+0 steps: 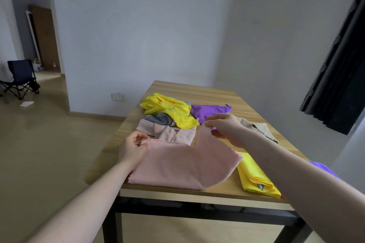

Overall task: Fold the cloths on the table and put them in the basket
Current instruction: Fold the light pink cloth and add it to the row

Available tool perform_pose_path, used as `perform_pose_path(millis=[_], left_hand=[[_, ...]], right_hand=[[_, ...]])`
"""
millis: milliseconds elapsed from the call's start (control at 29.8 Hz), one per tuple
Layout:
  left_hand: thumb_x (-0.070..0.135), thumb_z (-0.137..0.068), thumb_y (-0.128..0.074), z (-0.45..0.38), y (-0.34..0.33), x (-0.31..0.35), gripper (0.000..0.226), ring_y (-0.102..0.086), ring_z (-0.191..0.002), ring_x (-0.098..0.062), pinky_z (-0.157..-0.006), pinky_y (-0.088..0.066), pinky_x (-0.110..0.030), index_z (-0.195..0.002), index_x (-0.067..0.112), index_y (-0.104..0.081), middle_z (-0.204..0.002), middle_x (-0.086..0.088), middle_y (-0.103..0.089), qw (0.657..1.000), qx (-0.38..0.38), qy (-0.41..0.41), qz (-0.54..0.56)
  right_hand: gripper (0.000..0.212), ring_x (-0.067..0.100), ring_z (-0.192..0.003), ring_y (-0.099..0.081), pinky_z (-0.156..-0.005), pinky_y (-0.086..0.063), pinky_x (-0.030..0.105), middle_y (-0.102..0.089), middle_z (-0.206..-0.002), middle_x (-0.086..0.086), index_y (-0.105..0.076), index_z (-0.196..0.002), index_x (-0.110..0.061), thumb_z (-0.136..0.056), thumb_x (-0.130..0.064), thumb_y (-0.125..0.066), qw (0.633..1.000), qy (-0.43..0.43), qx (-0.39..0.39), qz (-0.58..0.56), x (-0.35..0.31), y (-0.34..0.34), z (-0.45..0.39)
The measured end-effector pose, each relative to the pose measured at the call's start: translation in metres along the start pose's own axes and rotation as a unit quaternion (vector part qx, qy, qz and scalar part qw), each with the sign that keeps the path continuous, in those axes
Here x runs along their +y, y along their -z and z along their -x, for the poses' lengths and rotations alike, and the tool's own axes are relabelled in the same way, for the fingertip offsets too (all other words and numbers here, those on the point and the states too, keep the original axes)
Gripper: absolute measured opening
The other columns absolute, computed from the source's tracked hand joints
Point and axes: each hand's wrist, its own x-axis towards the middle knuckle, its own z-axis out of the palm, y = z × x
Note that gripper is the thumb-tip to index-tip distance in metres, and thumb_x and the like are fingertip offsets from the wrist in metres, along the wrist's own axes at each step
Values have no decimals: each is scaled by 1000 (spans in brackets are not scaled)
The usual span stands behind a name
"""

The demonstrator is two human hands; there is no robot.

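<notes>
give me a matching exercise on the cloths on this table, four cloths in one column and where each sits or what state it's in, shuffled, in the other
Cloths
1. pink cloth
2. folded yellow cloth
3. crumpled yellow cloth
4. beige cloth

Places or states
A. in the far heap of unfolded cloths
B. held at two corners by both hands
C. lying folded at the near right edge
D. partly hidden behind the right hand

Pairs: 1-B, 2-C, 3-A, 4-D
</notes>
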Motion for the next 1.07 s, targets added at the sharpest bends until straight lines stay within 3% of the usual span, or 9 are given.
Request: perform_pose_path(millis=[168, 302, 470, 671, 805, 906, 1006, 1073], left_hand=[[16, -81, -68, 3, 4, 4, 12, -70, -86, -8, -78, -54, -31, -85, 27, -72, -89, 14, -75, 1000, -6, 11, -12], [15, -80, -66, 4, 7, 7, 16, -68, -86, -8, -70, -48, -28, -85, 29, -74, -89, 16, -74, 1000, -11, 16, -15], [22, -74, -65, 5, 10, 7, 15, -69, -85, -10, -70, -49, -29, -83, 29, -76, -83, 15, -75, 999, -20, 24, 7], [35, -63, -64, 3, 13, 6, 20, -70, -87, -13, -81, -54, -36, -80, 34, -76, -81, 19, -75, 998, -30, 27, 39], [36, -65, -66, 5, 13, 7, 21, -69, -89, -13, -83, -55, -37, -82, 27, -77, -83, 17, -75, 999, -25, 26, 39], [26, -77, -71, 4, 12, 6, 9, -69, -90, -12, -78, -54, -34, -83, 28, -77, -84, 16, -76, 998, -23, 25, 45], [22, -82, -68, 3, 12, 4, 12, -67, -91, -9, -77, -52, -32, -84, 29, -78, -87, 17, -75, 999, -17, 24, 36], [21, -85, -66, 3, 11, 4, 14, -66, -91, -9, -76, -52, -32, -86, 30, -77, -89, 16, -75, 999, -15, 28, 32]], right_hand=[[20, 14, -52, -66, -57, -59, 25, -67, -79, 9, -75, -104, -7, -84, 0, -74, 1000, -11, -10, -12, -9, -38, 0], [15, 24, -59, -68, -67, -64, 36, -67, -79, 15, -71, -87, -8, -83, 6, -69, 999, -19, -44, -23, -12, -73, 1], [25, 37, -81, -76, -85, -62, 51, -73, -82, 15, -69, -82, -16, -82, 6, -59, 997, -33, -66, -17, -7, -113, -1], [29, 36, -80, -77, -82, -63, 47, -70, -101, 17, -63, -105, -15, -83, 4, -63, 993, -46, -105, -19, -1, -141, 3], [24, 36, -84, -76, -79, -64, 46, -69, -113, 18, -60, -90, -22, -81, -1, -66, 994, -54, -91, -16, 5, -152, 1], [22, 36, -90, -74, -79, -63, 48, -71, -114, 14, -60, -88, -29, -71, -16, -63, 996, -59, -71, -3, 17, -161, -16], [25, 37, -93, -73, -79, -63, 49, -70, -113, 11, -61, -89, -31, -65, -23, -59, 997, -51, -62, -1, 34, -168, -40], [32, 36, -88, -74, -78, -64, 48, -68, -116, 13, -63, -99, -29, -69, -17, -63, 996, -50, -75, -1, 18, -164, -15]])
